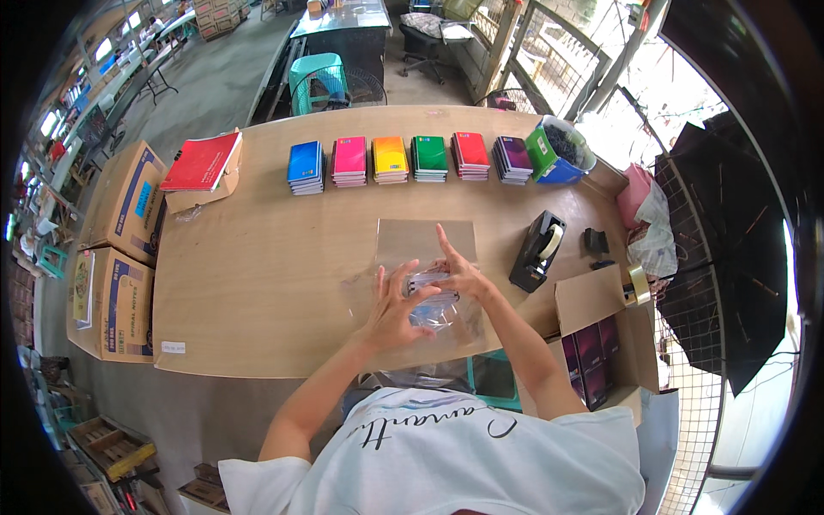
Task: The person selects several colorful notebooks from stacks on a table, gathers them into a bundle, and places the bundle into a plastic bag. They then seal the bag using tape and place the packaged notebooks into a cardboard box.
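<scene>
A small stack of notebooks in clear plastic [436, 302] is at the table's near middle, its cover hidden by glare and fingers. From the left, my left hand [396, 307] reaches over it with fingers spread, index and thumb against the plastic. My right hand [461, 276] is at the stack's right and upper edge; its index finger points away from me while the other fingers curl onto the bundle. Beneath lies a flat clear plastic sheet [403, 236].
A row of notebook stacks, from a blue stack [305, 166] to a purple stack [513, 160], lines the far side. A tape dispenser [539, 251] stands right, near an open carton [592, 300]. Cartons [129, 300] and red notebooks [202, 163] are left; a blue-green bin [558, 154] is far right.
</scene>
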Demonstrator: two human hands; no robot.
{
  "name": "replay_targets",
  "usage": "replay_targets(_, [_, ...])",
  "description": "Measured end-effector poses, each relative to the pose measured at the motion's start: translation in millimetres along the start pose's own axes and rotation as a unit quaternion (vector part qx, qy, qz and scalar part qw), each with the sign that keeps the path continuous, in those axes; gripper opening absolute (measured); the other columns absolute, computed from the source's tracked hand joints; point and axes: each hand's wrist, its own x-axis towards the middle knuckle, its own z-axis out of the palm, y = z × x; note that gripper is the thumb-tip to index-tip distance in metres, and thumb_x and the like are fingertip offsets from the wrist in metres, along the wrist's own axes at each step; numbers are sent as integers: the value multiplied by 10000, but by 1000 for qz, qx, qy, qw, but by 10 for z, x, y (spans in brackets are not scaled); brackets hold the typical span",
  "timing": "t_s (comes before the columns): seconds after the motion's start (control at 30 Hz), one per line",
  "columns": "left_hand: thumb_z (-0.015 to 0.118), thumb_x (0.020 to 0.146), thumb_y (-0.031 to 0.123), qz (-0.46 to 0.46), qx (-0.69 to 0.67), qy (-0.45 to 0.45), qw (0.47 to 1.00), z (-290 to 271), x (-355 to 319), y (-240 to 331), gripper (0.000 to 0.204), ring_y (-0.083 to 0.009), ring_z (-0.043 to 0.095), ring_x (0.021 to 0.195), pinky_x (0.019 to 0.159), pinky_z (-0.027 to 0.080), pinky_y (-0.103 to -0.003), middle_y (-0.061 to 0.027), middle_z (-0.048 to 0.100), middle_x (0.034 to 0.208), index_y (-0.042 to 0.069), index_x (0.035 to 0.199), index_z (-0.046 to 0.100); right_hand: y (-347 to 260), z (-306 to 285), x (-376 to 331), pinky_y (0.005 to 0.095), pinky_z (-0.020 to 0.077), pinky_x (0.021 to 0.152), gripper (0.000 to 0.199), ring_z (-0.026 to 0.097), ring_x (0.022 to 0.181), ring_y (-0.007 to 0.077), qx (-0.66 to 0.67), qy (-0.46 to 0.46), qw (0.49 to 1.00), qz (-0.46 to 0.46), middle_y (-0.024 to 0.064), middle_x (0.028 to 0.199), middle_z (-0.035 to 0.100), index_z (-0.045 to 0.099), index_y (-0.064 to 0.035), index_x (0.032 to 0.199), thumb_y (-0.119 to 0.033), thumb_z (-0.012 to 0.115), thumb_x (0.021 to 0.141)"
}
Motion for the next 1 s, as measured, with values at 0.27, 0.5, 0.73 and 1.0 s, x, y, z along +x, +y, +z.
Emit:
replay_targets(0.27, [783, 702, 186, 12, -43, 43, 998, 495, 91, -341, 443, -354, 355, 1280, 1085, 227, -564, -140, 388, 1334, 160, 1102, 594, -47, -20, 55, 320, 490, 755, 1218, 612, 806, 169, 38, -11, 998, 47, 109, 906, 633, -134, -216, 1510, 62, 696, 662])
replay_targets(0.5, [797, 576, -47, -320, -477, 125, 809, 691, 254, -292, 983, -217, 562, 963, 833, 517, -343, -121, 547, 1006, 67, 1380, 243, -110, -75, 53, 327, 467, 883, 1186, 591, 962, 196, 66, -8, 993, 101, 153, 1186, 553, -71, -221, 1523, 68, 675, 648])
replay_targets(0.73, [780, 578, -75, -318, -463, 104, 821, 725, 202, -467, 950, -159, 563, 886, 801, 505, -300, -74, 560, 942, 100, 1377, 298, 116, 114, -279, 317, 420, 971, 1117, 536, 1092, 206, 195, 43, 979, -30, 153, 1259, 482, 11, -155, 1525, 34, 723, 685])
replay_targets(1.0, [705, 700, -9, -303, -476, 55, 824, 611, 167, -410, 449, -113, 549, 883, 789, 468, -261, -33, 578, 974, 90, 1127, 607, 174, 107, -291, 325, 433, 951, 519, 494, 1193, 245, 121, 90, 988, -26, 122, 1247, 520, 620, -58, 1158, 29, 707, 654])
